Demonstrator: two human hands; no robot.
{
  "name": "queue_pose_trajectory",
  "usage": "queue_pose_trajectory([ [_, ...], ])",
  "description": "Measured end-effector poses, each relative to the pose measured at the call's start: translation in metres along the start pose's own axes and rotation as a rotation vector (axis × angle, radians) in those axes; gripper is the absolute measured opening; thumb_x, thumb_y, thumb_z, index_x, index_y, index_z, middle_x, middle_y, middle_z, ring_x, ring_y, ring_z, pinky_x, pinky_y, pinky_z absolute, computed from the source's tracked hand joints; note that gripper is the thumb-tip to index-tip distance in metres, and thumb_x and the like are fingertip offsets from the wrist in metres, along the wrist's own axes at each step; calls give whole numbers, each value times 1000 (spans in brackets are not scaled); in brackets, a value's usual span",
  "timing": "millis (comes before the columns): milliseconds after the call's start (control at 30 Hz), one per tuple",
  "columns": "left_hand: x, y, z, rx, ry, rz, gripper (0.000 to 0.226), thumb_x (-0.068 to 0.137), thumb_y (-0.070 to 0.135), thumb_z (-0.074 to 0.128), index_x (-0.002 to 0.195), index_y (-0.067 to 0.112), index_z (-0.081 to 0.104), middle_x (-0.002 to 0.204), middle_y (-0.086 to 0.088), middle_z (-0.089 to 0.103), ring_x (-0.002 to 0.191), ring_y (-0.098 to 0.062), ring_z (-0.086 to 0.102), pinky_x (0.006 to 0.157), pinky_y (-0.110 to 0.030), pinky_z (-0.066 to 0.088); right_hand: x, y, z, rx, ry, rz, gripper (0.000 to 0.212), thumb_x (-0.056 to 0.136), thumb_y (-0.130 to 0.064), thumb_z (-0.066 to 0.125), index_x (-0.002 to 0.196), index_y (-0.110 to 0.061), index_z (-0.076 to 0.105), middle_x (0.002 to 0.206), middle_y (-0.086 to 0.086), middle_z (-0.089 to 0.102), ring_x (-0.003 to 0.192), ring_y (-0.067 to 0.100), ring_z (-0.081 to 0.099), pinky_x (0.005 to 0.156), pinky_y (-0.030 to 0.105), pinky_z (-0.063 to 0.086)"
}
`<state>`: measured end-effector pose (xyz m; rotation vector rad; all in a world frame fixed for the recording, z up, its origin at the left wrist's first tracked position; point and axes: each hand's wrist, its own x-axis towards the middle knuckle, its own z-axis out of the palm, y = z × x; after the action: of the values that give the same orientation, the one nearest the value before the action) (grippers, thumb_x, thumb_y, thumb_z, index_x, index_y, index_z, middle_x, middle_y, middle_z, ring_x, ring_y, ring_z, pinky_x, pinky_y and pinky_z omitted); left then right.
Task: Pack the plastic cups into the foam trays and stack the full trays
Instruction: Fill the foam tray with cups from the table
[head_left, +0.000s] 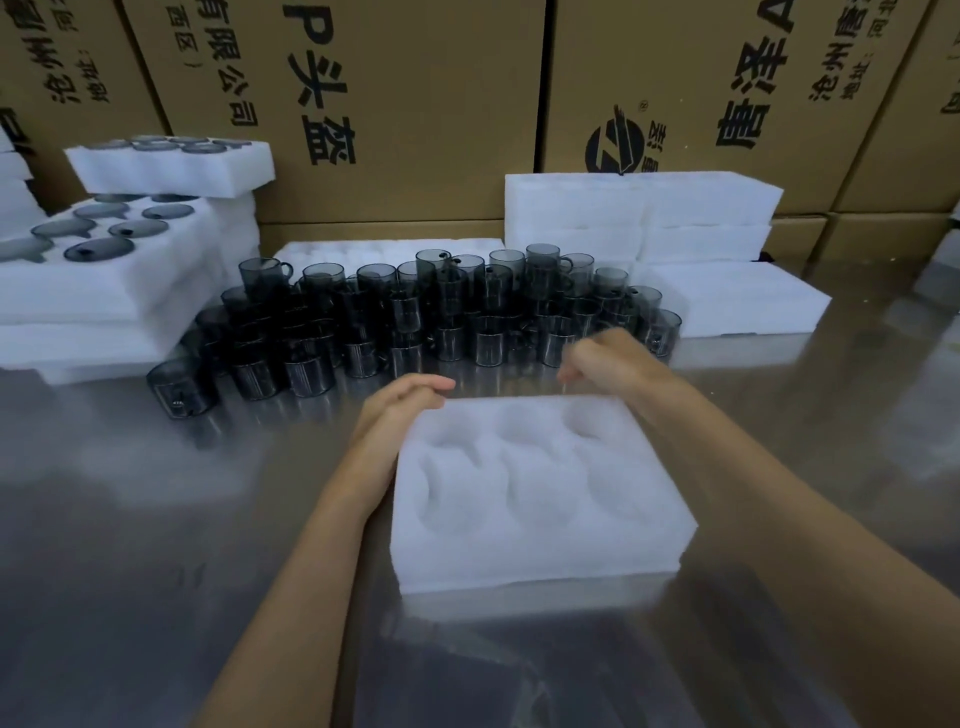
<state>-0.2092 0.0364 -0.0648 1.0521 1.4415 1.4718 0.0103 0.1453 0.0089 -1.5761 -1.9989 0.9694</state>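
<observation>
The empty foam tray (540, 493) lies on the steel table (156, 571) directly in front of us, six pockets facing up, none filled. We judge the step in hand to be seating this tray squarely before loading begins.

Our left hand (400, 410) rests against the tray's far left corner, fingers straight and together, gripping nothing. Our right hand (597, 358) hovers just beyond the far right corner, fingers loosely curled; the view is blurred there, so we cannot tell whether it pinches anything.

The smoky plastic cups (426, 317) stand stacked in rows just behind the tray, within easy reach of both hands. One cup (182, 387) at the left end lies tipped on its side.

To do this step well, we square the tray with light fingertip pressure only, since foam dents easily. We then take cups from the top of the nearest row, so the stack stays standing, and press each cup fully into its pocket.

Full trays (104, 244) sit stacked at the left. Spare empty trays (644, 208) are piled at the right, before cardboard cartons (415, 78).
</observation>
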Motion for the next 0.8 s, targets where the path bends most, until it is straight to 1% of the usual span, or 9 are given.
queue_pose_trajectory([
  [67, 4, 1, 0, -80, -13, -30, 29, 72, 24, 68, 99, 26, 77, 91, 0, 74, 79, -16, 71, 65, -27, 56, 9, -26, 3, -81, 55, -112, 27, 78, -28, 54, 90, -16, 75, 95, 3, 74, 100, 28, 66, 104, 46, 46],
  [167, 9, 4, -1, -237, -24, -54, 30, 74, 19, 67, 103, 16, 75, 92, -9, 73, 79, -20, 68, 67, -29, 55, 25, -69, 24, -168, -17, -311, 20, 87, -29, 52, 101, -35, 65, 104, -10, 69, 104, 20, 64, 101, 39, 49],
  [267, 15, 5, -6, -360, -53, -110, 32, 85, 22, 61, 113, 10, 70, 91, -9, 71, 83, -21, 66, 81, -37, 51, 48, -102, 57, -207, -135, -398, 43, 94, -27, 52, 136, -34, 52, 130, 1, 61, 118, 23, 58, 104, 37, 46],
  [333, 17, 5, -9, -446, -57, -138, 33, 92, 24, 53, 118, 8, 67, 91, -9, 71, 84, -20, 67, 85, -37, 50, 61, -114, 79, -203, -168, -407, 50, 97, -26, 53, 146, -31, 45, 142, 7, 53, 128, 26, 51, 106, 36, 43],
  [433, 18, 7, -11, -503, -50, -149, 35, 93, 25, 51, 119, 6, 66, 91, -11, 72, 81, -19, 68, 81, -35, 52, 74, -116, 103, -256, -93, -398, 45, 96, -31, 57, 140, -29, 49, 141, 10, 47, 129, 30, 47, 103, 41, 45],
  [500, 19, 7, -11, -509, -42, -160, 34, 94, 25, 51, 119, 7, 66, 90, -10, 72, 80, -19, 69, 79, -34, 52, 75, -113, 113, -345, -1, -422, 34, 95, -31, 60, 128, -25, 52, 132, 10, 46, 122, 31, 47, 92, 41, 47],
  [567, 19, 8, -11, -512, -31, -170, 33, 93, 24, 53, 119, 8, 66, 91, -10, 72, 81, -18, 69, 80, -34, 52, 72, -109, 117, -365, 95, -465, 22, 96, -25, 60, 115, -20, 52, 123, 10, 49, 113, 31, 51, 79, 38, 44],
  [700, 19, 7, -11, -569, 14, -176, 31, 93, 23, 55, 117, 7, 66, 90, -9, 73, 79, -18, 69, 81, -34, 53, 57, -99, 106, -302, 187, -564, 16, 95, -18, 59, 109, -15, 52, 114, 7, 53, 101, 29, 53, 72, 34, 39],
  [800, 18, 8, -10, -642, 90, -162, 25, 93, 21, 57, 112, 8, 67, 89, -9, 71, 76, -19, 68, 76, -31, 54, 32, -90, 88, -133, 251, -635, 14, 91, -16, 64, 99, -15, 53, 102, 0, 54, 91, 23, 52, 70, 33, 39],
])
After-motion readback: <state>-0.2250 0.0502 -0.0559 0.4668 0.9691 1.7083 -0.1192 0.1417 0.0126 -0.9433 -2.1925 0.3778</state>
